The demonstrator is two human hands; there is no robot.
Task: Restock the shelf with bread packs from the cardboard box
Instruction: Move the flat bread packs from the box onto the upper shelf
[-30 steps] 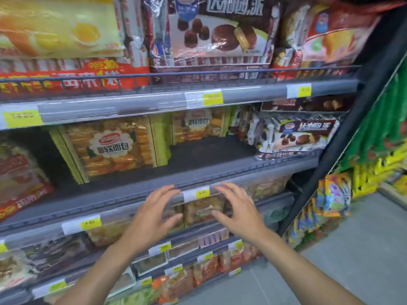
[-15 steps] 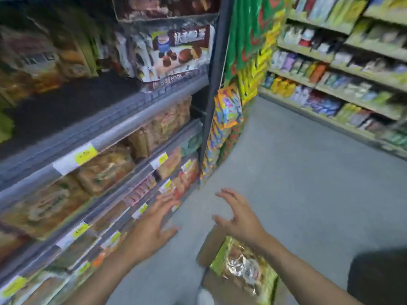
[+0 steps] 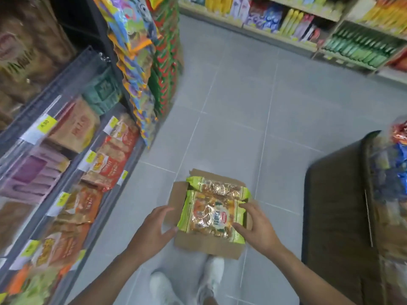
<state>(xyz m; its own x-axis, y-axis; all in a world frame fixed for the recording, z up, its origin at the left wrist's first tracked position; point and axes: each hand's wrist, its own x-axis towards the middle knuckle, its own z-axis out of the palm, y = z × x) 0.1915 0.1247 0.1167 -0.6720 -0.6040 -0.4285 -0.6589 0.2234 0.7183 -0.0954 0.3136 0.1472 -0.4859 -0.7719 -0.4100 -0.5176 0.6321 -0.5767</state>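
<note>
Trouble: the bread pack [image 3: 211, 216] (shiny, maybe slippery) could slip, as left hand [image 3: 154, 231] and right hand [image 3: 258, 227] wait beside it, both spread wide.

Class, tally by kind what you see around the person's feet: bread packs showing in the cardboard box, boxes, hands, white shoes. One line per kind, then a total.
Bread packs showing: 2 (near pack, far pack)
Cardboard box: 1
Hands: 2 (left hand, right hand)
White shoes: 2 (left shoe, right shoe)
Total: 7
</note>
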